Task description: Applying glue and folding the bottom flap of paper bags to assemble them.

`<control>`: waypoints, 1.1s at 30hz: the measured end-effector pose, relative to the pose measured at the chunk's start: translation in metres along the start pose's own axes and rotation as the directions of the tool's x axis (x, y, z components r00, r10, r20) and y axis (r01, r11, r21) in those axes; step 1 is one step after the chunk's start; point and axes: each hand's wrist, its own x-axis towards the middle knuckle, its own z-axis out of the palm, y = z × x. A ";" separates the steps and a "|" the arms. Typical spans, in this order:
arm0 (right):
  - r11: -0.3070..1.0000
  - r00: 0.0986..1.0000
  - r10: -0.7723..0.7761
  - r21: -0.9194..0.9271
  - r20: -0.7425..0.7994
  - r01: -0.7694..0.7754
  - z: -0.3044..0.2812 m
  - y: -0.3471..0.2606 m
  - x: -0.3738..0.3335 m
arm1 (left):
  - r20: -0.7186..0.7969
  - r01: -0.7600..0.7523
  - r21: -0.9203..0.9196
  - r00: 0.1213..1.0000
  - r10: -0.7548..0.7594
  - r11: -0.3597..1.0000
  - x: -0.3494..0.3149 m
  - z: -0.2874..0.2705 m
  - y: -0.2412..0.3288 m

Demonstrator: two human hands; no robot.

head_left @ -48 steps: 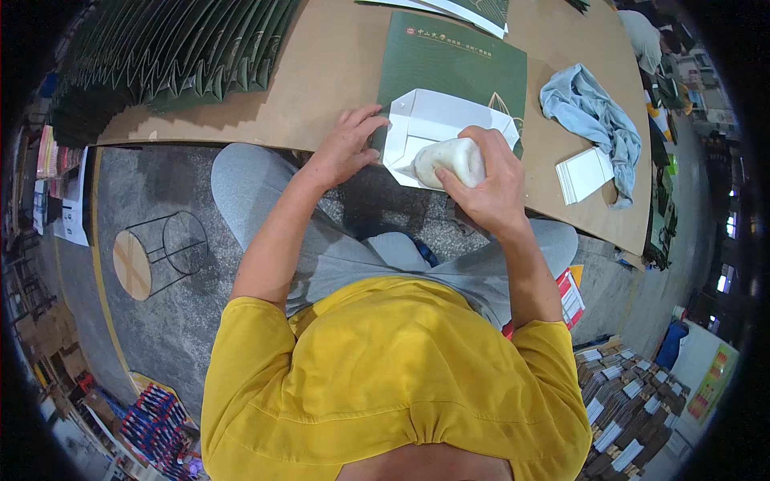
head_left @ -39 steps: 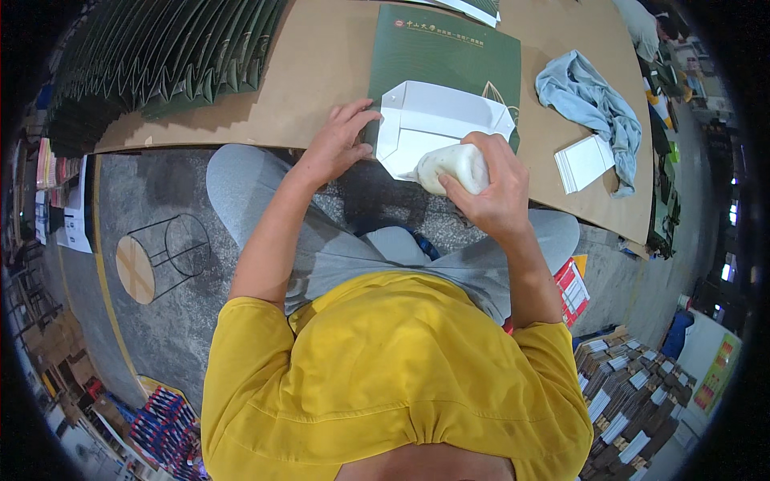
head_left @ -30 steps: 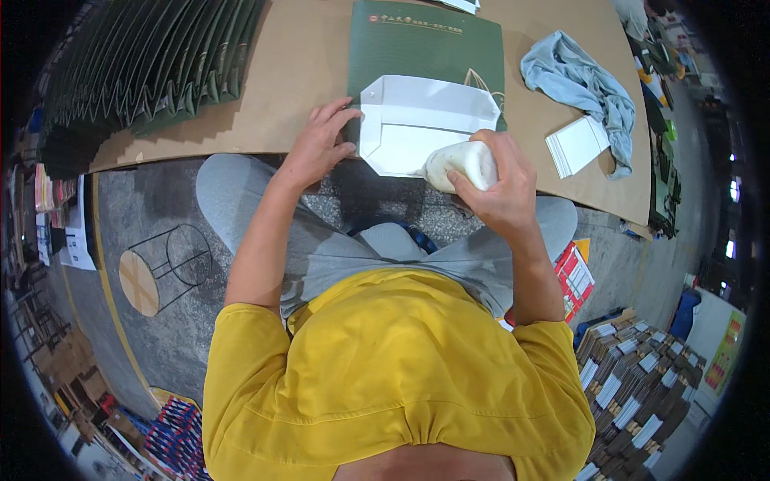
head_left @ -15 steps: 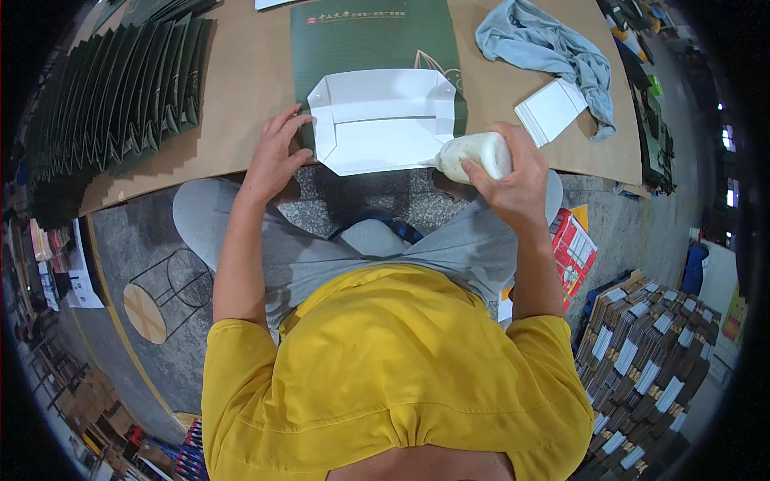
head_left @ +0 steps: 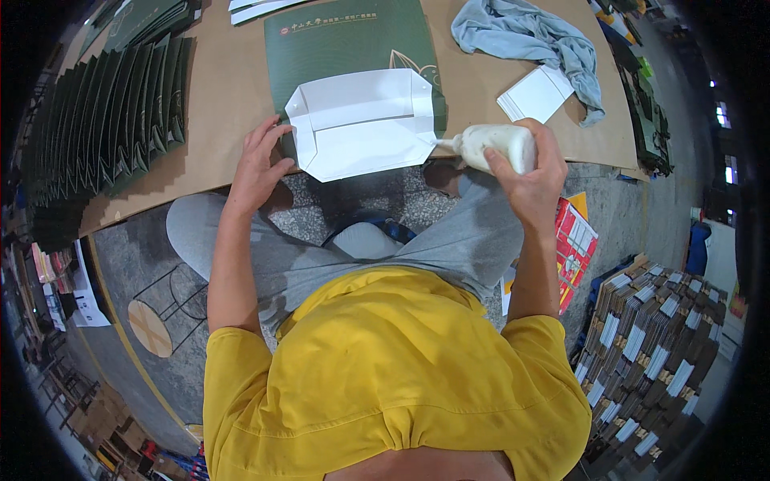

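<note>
Grey concrete floor [head_left: 618,212] shows around a brown, smooth-topped counter [head_left: 228,88], with grey trousers [head_left: 457,232] and a yellow short-sleeved top [head_left: 385,361] at its near side. On the counter lies a flat dark green paper bag [head_left: 353,48] with gold line decoration. Its opened white paper base [head_left: 365,138], a shallow shape with angled corners, is at the near end, with its lower edge jutting slightly past the counter's near edge. The right hand [head_left: 529,168] has its fingers and thumb closed around a white plastic squeeze bottle [head_left: 485,146], tilted over with its narrow nozzle [head_left: 446,143] pointing left, at the base's right corner; whether it touches cannot be told. The left hand [head_left: 258,167] is at the base's left edge, thumb spread away from the fingers. Toward the right, a stack of white rectangular cards [head_left: 533,94] lies against a crumpled pale blue cloth [head_left: 521,32]. At left, folded dark green paper bags [head_left: 120,120] form a fanned row, and a stool with a round wooden seat [head_left: 150,329] is on the floor.
</note>
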 end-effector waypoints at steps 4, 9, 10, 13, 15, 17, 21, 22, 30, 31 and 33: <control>0.998 0.998 -0.026 -0.057 -0.056 0.023 0.003 0.005 0.003 | 0.005 -0.004 0.011 1.000 0.004 1.000 0.000 0.000 0.002; 0.998 0.999 -0.033 -0.058 -0.040 0.031 0.010 0.006 0.001 | -0.011 -0.015 -0.006 1.000 0.015 1.000 -0.001 0.001 0.001; 0.998 0.999 -0.032 -0.063 -0.018 0.031 0.008 0.003 0.001 | -0.012 -0.013 -0.006 1.000 0.013 1.000 -0.001 0.001 0.000; 0.997 0.999 -0.045 -0.063 0.016 0.046 0.009 0.000 -0.002 | 0.002 -0.013 0.027 1.000 0.013 1.000 0.000 0.000 -0.001; 0.996 0.998 -0.060 -0.058 0.028 0.061 0.010 -0.001 -0.004 | 0.005 -0.019 0.028 1.000 0.018 0.999 0.001 0.000 -0.002; 0.999 0.998 -0.054 -0.005 0.024 0.054 0.008 0.000 -0.006 | 0.006 -0.018 0.037 1.000 0.018 0.999 0.001 -0.001 -0.001; 0.975 0.979 0.192 0.125 -0.060 -0.184 -0.006 0.027 -0.007 | 0.013 -0.038 0.067 0.999 0.037 0.997 0.005 -0.001 0.003; 0.867 0.933 0.345 0.418 -0.106 -0.273 -0.009 0.036 -0.005 | 0.002 -0.048 0.065 0.999 0.048 0.997 0.005 -0.002 0.005; 0.213 0.713 0.701 0.959 -0.016 -0.188 -0.003 0.161 0.026 | -0.018 0.002 0.064 1.000 -0.001 0.998 0.008 -0.005 -0.002; 0.233 0.718 0.696 0.947 -0.005 -0.220 -0.004 0.174 0.034 | -0.025 -0.011 0.075 1.000 0.013 0.997 0.009 -0.003 -0.003; 0.355 0.706 0.707 0.887 -0.048 -0.296 0.003 0.201 0.053 | -0.034 -0.049 0.088 0.998 0.052 0.995 0.009 0.000 -0.004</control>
